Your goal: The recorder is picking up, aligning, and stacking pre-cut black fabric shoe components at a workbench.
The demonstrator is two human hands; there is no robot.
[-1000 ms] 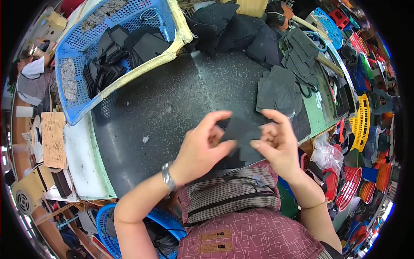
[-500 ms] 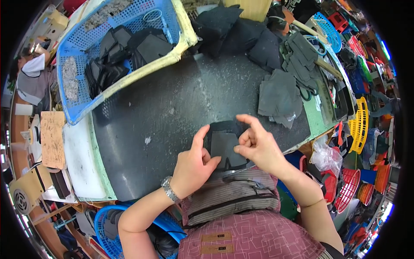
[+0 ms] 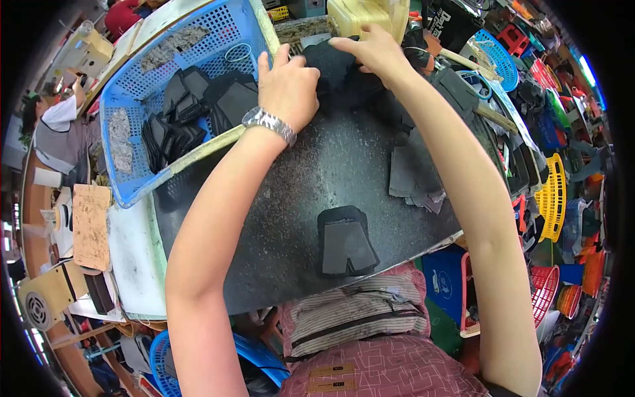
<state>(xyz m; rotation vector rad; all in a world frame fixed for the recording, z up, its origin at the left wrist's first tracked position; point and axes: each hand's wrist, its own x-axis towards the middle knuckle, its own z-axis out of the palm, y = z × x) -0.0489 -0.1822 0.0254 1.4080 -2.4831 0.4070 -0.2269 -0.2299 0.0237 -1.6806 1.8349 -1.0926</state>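
On the dark work surface (image 3: 284, 212), close to my body, lies a black cut piece with a smaller grey-black notched piece (image 3: 345, 245) on top. Neither hand touches these. My left hand (image 3: 289, 86), a metal watch on its wrist, is stretched to the far side beside the basket's rim, its fingers apart. Across from it, my right hand (image 3: 376, 56) reaches over the heap of black sheet pieces (image 3: 329, 63), fingers stretched out at its upper edge. Whether the fingertips touch a sheet is hard to see.
A blue plastic basket (image 3: 126, 192) with black pieces stands at the far left. Grey-black flat pieces (image 3: 413, 175) are stacked to the right. A yellow container (image 3: 390, 16) stands at the back. A person (image 3: 63, 132) sits at the left edge.
Both hands have left the stacked pieces near my body and moved away to the far heap. The notched piece stays lying on the black piece.
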